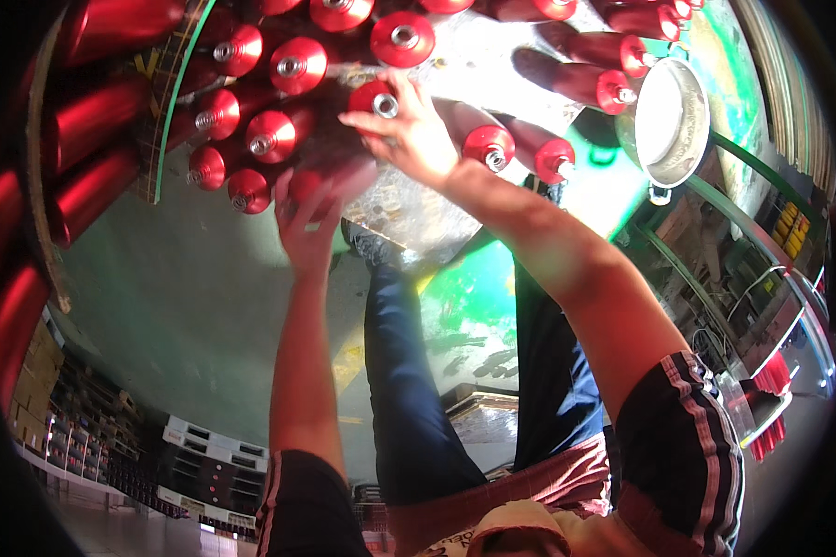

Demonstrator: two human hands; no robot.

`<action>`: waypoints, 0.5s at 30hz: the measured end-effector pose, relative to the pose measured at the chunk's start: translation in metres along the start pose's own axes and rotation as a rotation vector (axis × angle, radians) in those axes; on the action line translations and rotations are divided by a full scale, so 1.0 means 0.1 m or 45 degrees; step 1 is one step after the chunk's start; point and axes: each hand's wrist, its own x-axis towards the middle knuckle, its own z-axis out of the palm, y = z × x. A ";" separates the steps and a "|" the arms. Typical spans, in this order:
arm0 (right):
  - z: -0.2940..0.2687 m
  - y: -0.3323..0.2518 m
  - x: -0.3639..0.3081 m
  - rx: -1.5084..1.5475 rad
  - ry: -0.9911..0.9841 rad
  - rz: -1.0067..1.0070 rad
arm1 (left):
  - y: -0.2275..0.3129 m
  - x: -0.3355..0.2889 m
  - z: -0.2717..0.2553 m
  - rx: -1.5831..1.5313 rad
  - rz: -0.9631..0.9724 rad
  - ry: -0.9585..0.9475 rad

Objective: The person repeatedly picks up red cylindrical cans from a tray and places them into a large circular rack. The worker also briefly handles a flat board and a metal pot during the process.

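My right hand (411,132) is wrapped round the shoulder of an upright red metal cylinder (366,97), thumb and fingers on either side of its silvery open neck. Lower and to the left, my left hand (305,215) grips a second red cylinder (344,178); motion blurs this one, and its neck cannot be made out. Several like cylinders stand close by on the left, among them one (271,136) beside my left hand. To the right of my right wrist are two more, the nearer one (489,147) just past the forearm.
A round white metal pan (671,121) lies at the right, past more red cylinders (581,84). Other red cylinders (97,200) are stacked at the far left behind a green-edged board (164,139). My legs (401,371) stand on a green-stained floor (469,306).
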 end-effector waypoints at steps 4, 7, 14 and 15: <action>-1.05 -0.31 -0.63 0.125 -0.119 0.032 | 0.48 -0.37 -0.74 -0.035 -0.316 -0.366; -1.99 -0.43 -1.26 0.841 -0.245 0.684 | 0.90 -0.42 -0.97 -0.328 -0.547 -0.586; -3.64 0.11 -2.31 1.601 0.588 1.238 | 2.19 0.27 0.39 -1.198 -0.573 -1.100; -3.79 0.29 -2.40 1.764 0.808 1.247 | 2.35 0.33 0.78 -1.328 -0.631 -1.130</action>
